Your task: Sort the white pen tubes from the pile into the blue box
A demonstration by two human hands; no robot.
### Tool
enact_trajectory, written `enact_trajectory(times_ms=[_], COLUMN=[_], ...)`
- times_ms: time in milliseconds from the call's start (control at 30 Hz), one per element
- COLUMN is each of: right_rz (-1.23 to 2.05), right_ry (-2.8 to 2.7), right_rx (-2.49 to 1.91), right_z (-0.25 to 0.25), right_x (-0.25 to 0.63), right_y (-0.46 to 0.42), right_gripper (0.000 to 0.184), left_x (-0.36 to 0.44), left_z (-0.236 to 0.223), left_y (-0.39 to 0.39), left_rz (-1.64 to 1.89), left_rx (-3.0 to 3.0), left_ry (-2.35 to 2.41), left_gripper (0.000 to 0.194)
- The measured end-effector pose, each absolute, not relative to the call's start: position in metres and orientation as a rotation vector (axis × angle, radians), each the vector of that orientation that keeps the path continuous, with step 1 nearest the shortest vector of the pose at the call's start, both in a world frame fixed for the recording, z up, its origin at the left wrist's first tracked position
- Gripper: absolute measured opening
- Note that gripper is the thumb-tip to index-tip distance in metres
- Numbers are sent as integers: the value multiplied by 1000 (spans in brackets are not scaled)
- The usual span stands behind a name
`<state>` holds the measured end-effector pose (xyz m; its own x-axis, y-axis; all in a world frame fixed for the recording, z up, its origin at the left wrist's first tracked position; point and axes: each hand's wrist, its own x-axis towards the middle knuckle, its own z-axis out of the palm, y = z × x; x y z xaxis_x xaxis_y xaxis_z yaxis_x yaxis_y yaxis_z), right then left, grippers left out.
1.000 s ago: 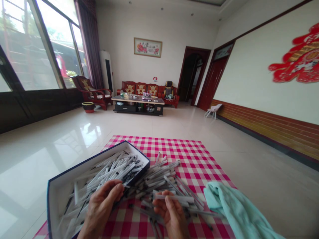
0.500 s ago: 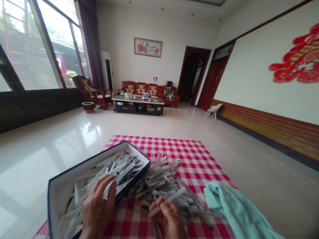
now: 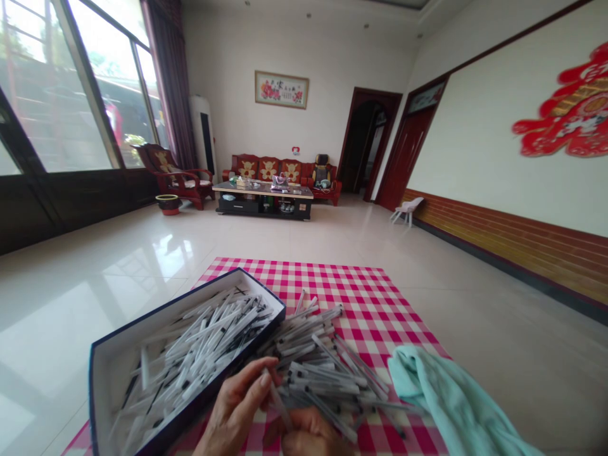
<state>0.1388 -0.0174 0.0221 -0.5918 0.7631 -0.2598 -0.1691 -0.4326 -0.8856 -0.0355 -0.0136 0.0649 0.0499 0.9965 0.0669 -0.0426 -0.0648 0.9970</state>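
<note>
A slim, translucent white pen (image 3: 281,404) is held between my two hands, in front of the pile. My left hand (image 3: 237,405) pinches its upper end between thumb and fingers. Around the lower end my right hand (image 3: 311,432) is closed, with its fingers partly hidden. Just beyond the hands lies a loose pile of similar pens (image 3: 327,373) with black ends, on a pink-and-white checked tablecloth (image 3: 361,297). To the left stands a shallow blue-edged box (image 3: 114,373) with a white inside, holding many white and black pens or pen parts (image 3: 204,342).
A mint-green cloth (image 3: 441,392) lies bunched at the table's right side. Across the tiled floor stand a low black coffee table (image 3: 263,201), a red wooden sofa (image 3: 280,166), an armchair (image 3: 178,174) and a small pink chair (image 3: 407,209).
My left hand has moved right, out from over the box, and now grips the pen's upper end. My right hand has come slightly lower and left with the pen, which is tilted differently.
</note>
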Motion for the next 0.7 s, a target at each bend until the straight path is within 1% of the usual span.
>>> enact_trajectory(times_ms=[100,167,233,367,500,600,700], right_rz=[2006,1944,1857,1639,1420,1375,1342], right_ry=[-952,-783,-719,-888,-977,-987,-1003], right_rx=[-625,-495,-494,-730,-910,-966,-1008], right_z=[30,36,39,33,29,29,27], right_x=[145,150,152,147,137,134,133], right_y=[-16,-14,-12,-9,-9,-8,-7], right_gripper=[48,57,52,29,28,29,32], left_x=[-36,-33,-27,-9,-5,-10,-13], left_z=[54,47,43,37,26,20,19], left_y=[-7,-4,-3,-9,-13,-13,-14], left_rz=[1267,1275,1263,1192,1195,1339,1418], left_rx=[1036,901,848,923,1287,1791,2182], left_ry=[1102,1095,1082,1069,1156,1273,1280], left_gripper=[37,36,34,35,33,27,27])
